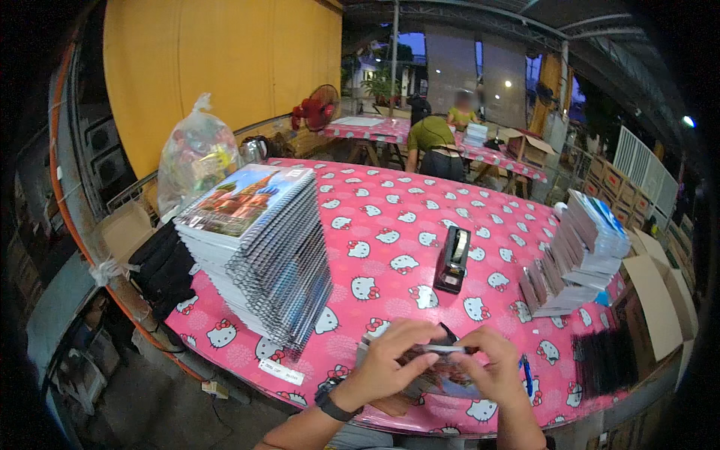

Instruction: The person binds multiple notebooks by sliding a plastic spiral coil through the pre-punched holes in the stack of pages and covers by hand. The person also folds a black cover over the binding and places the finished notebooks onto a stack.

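Low in the middle of the head view, my left hand point(395, 358) and my right hand point(493, 366) come together with fingers pinched. A thin pale strip point(444, 349) with darker ends lies between their fingertips; its kind is not clear. Just under my hands is a printed cover point(450, 382), partly hidden by them. Beyond them stands a black tape dispenser point(452, 260). A tall stack of spiral-bound notebooks point(259, 247) rises left of my left hand. A blue pen point(526, 375) lies beside my right wrist.
A pink patterned cloth point(401, 262) covers the table. To the right are stacked unbound booklets point(577, 255), black binding coils point(604, 364) and an open carton point(660, 300). A filled plastic bag point(199, 161) stands back left. Two people point(433, 146) are at a farther table.
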`<state>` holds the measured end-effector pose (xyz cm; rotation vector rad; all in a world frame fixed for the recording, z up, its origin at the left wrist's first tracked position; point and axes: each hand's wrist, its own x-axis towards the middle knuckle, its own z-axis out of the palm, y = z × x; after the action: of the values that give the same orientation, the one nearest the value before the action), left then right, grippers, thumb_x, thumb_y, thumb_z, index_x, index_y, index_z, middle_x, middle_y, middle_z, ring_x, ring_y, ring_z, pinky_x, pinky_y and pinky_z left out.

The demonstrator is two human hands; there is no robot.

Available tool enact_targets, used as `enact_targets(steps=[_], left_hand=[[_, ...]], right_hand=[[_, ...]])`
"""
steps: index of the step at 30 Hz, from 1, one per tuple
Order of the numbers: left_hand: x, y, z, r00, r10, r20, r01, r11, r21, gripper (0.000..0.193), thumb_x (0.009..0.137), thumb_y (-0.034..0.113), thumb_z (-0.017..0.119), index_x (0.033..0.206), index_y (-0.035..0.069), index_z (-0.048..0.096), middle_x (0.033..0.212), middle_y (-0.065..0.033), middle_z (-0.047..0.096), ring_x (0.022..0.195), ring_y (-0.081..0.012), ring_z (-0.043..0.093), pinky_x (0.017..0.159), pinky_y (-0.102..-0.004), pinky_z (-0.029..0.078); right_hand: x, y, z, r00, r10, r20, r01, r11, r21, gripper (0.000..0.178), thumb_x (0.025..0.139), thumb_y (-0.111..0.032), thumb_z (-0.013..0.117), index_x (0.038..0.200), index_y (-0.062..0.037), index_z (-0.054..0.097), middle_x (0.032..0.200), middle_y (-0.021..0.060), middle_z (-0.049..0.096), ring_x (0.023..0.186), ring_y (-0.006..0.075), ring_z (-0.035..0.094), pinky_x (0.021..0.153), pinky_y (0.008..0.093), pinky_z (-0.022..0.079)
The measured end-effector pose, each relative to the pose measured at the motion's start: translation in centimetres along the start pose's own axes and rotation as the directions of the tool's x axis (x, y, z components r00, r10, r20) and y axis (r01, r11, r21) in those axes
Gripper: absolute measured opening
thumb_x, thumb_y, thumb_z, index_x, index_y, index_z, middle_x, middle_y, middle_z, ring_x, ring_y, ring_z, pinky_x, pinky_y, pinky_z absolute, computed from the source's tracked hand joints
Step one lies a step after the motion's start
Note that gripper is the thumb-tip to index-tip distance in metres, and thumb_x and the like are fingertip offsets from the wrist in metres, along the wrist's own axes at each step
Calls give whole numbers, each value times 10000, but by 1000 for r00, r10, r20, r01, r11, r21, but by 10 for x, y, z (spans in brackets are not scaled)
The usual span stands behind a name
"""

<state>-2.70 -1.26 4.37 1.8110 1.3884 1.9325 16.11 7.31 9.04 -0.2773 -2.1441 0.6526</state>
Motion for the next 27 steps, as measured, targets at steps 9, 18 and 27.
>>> enact_targets(steps=[9,18,27], left_hand=[[7,43,-110,944,114,-309,-37,969,245,490,778,79,672,1207,-29,461,1185,-143,508,1066,-182,511,852,-308,446],[89,13,-287,829,291,-477,335,425,841,242,839,188,581,975,-3,646,900,-107,634,826,-187,571,772,-314,435],[89,-28,-285,634,-11,-773,186,973,139,626,951,445,356,918,-112,641,886,-185,644,770,-186,588,762,-272,441]], right_hand=[[184,-40,25,818,81,-570,371,683,629,212,894,-154,535,1041,-4,568,918,28,579,811,81,522,730,221,416],[320,70,218,978,44,-202,-37,999,38,232,789,-219,540,883,-43,657,894,193,635,834,348,590,752,352,458],[297,57,261,910,265,-319,31,724,690,245,827,-168,484,841,4,658,771,66,641,750,131,561,708,258,422]])
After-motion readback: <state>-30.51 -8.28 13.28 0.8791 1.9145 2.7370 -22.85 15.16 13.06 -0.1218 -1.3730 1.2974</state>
